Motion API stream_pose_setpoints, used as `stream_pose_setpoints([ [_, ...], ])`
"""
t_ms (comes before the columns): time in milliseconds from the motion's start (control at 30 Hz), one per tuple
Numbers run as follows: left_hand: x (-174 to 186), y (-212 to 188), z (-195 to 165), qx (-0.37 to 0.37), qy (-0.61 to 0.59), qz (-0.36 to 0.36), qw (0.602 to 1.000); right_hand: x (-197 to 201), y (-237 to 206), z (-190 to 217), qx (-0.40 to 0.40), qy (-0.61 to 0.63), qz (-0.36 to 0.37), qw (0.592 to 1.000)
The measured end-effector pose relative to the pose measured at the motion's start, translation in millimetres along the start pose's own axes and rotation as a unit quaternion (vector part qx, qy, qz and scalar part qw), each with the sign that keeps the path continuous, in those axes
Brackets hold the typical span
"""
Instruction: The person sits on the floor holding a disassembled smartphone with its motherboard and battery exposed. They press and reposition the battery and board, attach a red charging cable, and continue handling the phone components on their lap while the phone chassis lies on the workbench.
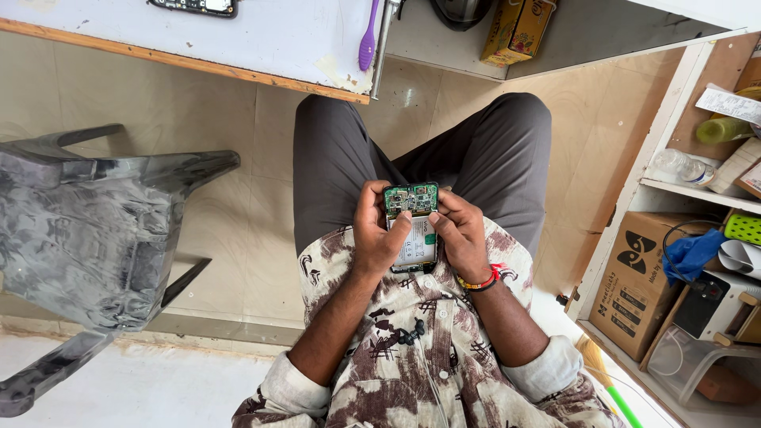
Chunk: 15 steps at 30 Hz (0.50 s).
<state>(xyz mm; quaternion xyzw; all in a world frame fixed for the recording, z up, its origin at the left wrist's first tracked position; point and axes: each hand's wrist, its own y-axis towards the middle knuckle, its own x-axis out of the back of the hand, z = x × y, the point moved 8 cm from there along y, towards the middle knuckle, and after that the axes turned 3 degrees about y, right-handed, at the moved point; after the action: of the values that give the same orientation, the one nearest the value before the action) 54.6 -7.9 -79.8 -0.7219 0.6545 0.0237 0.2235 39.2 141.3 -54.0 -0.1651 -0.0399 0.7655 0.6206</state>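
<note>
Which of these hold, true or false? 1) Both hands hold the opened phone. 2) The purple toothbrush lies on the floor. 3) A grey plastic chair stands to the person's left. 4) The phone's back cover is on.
1) True: the left hand and right hand grip the phone over the lap.
2) False: the purple toothbrush lies on the white table.
3) True: the grey chair stands there.
4) False: the green circuit board and battery are exposed.

Repair workshop — opened phone (413, 226), workbench (238, 40)
</note>
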Motion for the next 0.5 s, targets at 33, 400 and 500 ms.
stream_pose_setpoints([
  [33,0,0,0,0.000,-0.003,-0.001,1.000,0,1,1,0.006,0.010,0.003,1.000],
  [400,2,1,2,-0.001,-0.005,0.002,1.000,2,7,-14,-0.038,0.130,0.002,0.991],
  [500,2,2,2,0.003,0.000,0.006,1.000,5,7,-20,-0.048,0.136,-0.011,0.990],
])
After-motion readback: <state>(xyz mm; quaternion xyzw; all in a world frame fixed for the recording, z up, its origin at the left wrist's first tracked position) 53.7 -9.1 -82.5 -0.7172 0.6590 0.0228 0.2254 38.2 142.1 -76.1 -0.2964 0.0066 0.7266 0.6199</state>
